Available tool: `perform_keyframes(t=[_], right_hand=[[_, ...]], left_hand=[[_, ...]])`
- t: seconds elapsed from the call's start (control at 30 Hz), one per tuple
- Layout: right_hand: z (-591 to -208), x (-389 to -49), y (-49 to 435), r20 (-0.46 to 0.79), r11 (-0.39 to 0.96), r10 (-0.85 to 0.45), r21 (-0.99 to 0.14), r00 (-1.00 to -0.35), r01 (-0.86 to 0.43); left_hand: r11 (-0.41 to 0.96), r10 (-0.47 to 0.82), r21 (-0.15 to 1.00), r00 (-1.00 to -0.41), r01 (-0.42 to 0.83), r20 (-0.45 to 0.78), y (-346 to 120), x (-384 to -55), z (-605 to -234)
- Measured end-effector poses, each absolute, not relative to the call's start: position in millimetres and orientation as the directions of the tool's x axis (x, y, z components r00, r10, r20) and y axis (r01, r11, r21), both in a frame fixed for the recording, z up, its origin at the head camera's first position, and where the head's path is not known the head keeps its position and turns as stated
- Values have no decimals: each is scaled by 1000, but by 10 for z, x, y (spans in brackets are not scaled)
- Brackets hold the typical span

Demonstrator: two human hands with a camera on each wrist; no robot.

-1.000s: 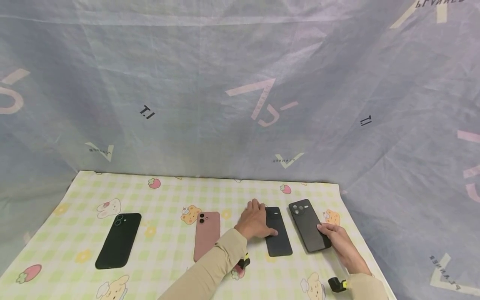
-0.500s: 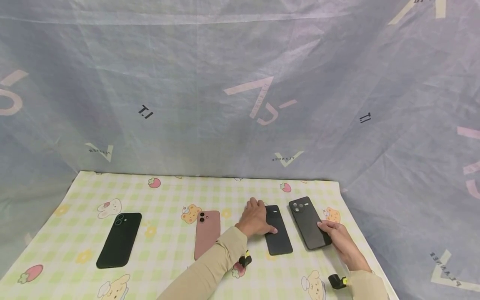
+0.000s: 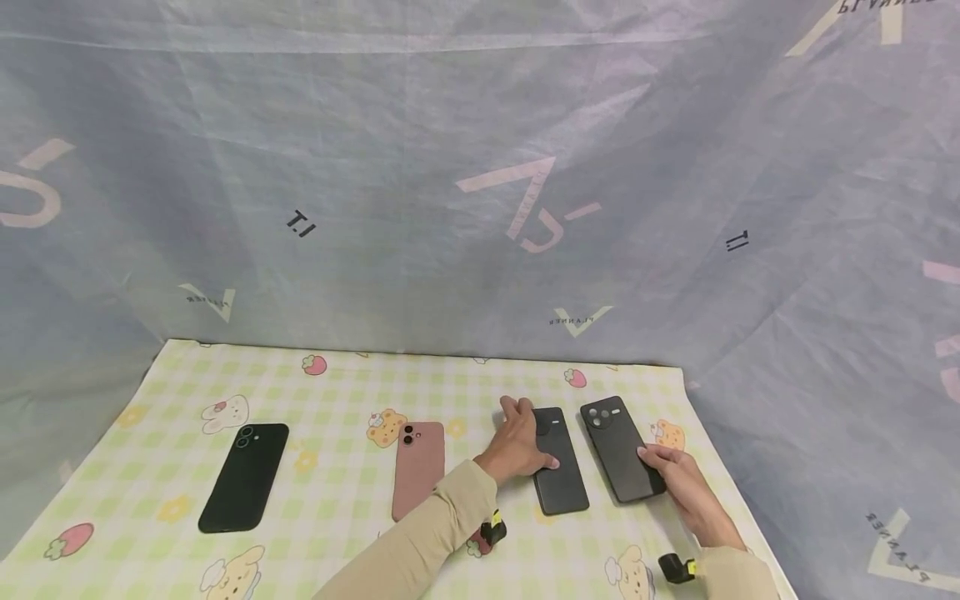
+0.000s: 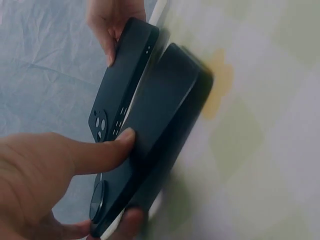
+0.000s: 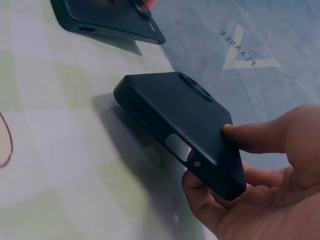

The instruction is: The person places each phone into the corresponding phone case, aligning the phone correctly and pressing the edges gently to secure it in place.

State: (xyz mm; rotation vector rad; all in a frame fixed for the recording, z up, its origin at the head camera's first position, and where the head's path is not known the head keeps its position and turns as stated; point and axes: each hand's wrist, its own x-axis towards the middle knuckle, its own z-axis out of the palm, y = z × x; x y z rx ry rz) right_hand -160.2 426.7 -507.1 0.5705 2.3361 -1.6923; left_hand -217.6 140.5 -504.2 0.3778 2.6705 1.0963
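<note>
"What are your hands doing?"

"My left grip (image 3: 517, 446) is pinching a dark phone (image 3: 564, 477), with the thumb on top and fingers underneath. My right grip (image 3: 690, 492) is pinching a dark case (image 3: 621, 450) by its near right side. I am seeing little holes in that one."

"Where are they sitting?"

"They are staying side by side, apart, at the right of the tabletop (image 3: 337, 398). The pink phone (image 3: 418, 462) is lying left of them, partly hiding behind my sleeve (image 3: 427, 529). A black phone (image 3: 243, 479) is lying farther left."

"Which step are you doing?"

"I am guessing it is the holding step. The next move seems to be calling for steady pinches, and for keeping the two from bumping."

"Is anything looking different from half a second ago?"

"Not much. My left phone is maybe rising a tiny bit, but my hand is covering part of it, so I am not sure."
</note>
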Motion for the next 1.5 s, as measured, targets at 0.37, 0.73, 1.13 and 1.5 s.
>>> perform_keyframes(t=[0.37,0.73,1.13,1.5], right_hand=[[-5060,-1572,4242,-372,269,190,-870,-908,413],[-5068,-1557,4193,-362,269,194,-874,-912,405],[-5072,-1576,4176,-377,282,172,-866,-910,412],[-5063,-1555,4175,-374,261,166,-876,-913,406]], left_hand=[[585,300,808,-944,68,-138,1376,-2088,-5046],[519,311,852,-943,67,-116,1371,-1954,-5096],[466,282,884,-952,27,-120,1280,-1836,-5148],[401,329,916,-937,28,-115,1192,-1721,-5138]])
